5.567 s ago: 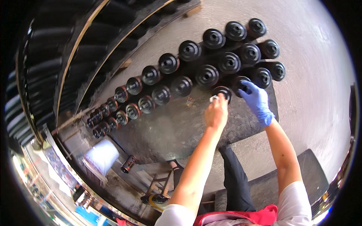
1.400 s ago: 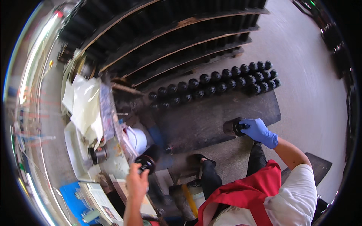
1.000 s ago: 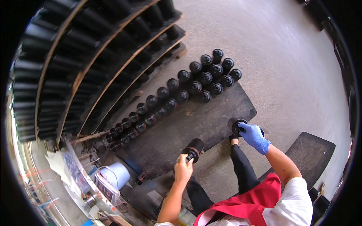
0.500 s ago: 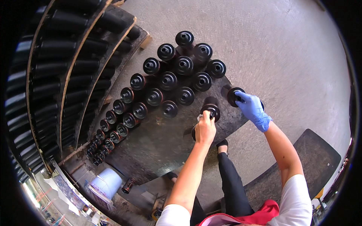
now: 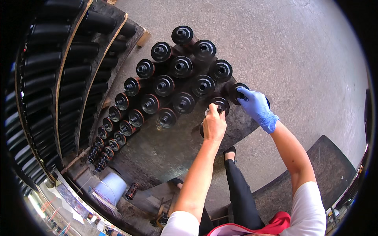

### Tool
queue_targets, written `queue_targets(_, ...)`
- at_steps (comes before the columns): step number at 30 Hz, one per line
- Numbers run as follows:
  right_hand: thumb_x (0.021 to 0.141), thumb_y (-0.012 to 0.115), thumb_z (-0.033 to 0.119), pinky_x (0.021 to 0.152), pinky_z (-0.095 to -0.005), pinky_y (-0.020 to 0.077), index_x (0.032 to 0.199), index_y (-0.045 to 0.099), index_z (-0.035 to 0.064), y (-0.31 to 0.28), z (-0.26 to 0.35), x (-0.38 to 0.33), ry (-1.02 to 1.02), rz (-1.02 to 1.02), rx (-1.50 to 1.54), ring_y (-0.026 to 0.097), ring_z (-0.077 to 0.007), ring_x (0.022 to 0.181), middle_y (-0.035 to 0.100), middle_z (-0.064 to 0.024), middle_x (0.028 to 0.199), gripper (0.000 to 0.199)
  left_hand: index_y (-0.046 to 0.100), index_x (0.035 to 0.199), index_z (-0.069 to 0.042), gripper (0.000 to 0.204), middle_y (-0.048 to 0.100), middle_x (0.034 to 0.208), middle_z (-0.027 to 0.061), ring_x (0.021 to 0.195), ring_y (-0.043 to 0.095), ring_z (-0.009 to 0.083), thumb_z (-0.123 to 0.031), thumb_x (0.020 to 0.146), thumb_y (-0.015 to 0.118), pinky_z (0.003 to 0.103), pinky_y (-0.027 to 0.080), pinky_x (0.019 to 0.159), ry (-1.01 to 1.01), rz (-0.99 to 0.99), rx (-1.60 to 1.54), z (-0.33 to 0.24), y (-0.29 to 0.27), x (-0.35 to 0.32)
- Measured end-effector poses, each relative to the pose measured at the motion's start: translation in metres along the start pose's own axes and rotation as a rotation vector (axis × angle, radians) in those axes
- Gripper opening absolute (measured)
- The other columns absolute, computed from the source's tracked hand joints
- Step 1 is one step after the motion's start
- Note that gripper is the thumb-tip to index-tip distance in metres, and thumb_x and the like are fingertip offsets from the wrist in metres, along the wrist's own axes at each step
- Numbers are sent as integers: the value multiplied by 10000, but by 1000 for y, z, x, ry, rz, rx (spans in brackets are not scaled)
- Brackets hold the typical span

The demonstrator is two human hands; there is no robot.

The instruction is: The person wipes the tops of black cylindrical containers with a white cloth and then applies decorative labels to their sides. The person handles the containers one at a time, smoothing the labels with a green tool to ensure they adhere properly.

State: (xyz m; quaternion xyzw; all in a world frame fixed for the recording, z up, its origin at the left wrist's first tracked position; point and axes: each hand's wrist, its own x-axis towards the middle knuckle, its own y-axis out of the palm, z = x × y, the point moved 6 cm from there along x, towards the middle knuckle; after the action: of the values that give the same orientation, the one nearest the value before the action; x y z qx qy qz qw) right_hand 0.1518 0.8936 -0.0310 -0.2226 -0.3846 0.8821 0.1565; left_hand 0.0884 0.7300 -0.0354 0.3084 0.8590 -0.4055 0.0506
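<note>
My bare left hand [image 5: 215, 124] grips the end of a black roller [image 5: 223, 103], a cylinder with a round stepped cap and a central stub. A bit of something white shows by its fingers. My right hand [image 5: 258, 107], in a blue glove, closes on the stub of another black roller [image 5: 236, 91] just to the right. Both rollers stand beside several rows of similar upright rollers [image 5: 181, 67] on a dark board [image 5: 165, 145]. Part of one more roller [image 5: 201, 129] shows behind my left wrist, and a dark rim [image 5: 268, 103] peeks out past the glove.
On the left, a rack [image 5: 88, 74] with curved-looking wooden dividers holds many black cylinders lying down. A pale blue bucket [image 5: 111, 188] and a small dark can [image 5: 132, 191] are at lower left. Another dark board [image 5: 307, 177] lies at lower right.
Both hands have brought their rollers nearer the standing rows, the right one moving left and slightly up. The view has shifted a little, so the rows and rack appear farther left.
</note>
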Motion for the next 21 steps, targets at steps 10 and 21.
queue_targets(10, 770, 712, 133, 582, -367, 501, 1246, 558, 98, -22, 12, -33, 80, -76, 131, 656, -277, 643, 650, -173, 750, 501, 476, 1094, -25, 425, 633, 829, 240, 782, 630, 417, -173, 781, 722, 461, 488, 673, -71, -85, -59, 4, -14, -9)
queue_targets(21, 775, 695, 40, 617, -303, 517, 943, 692, 51, 81, 68, -96, -102, -131, 480, 656, -223, 668, 678, -113, 782, 168, 590, 979, -12, 161, 597, 694, 8, 561, 518, 37, -128, 885, 652, 189, 410, 502, -220, -567, -526, 148, -51, -102)
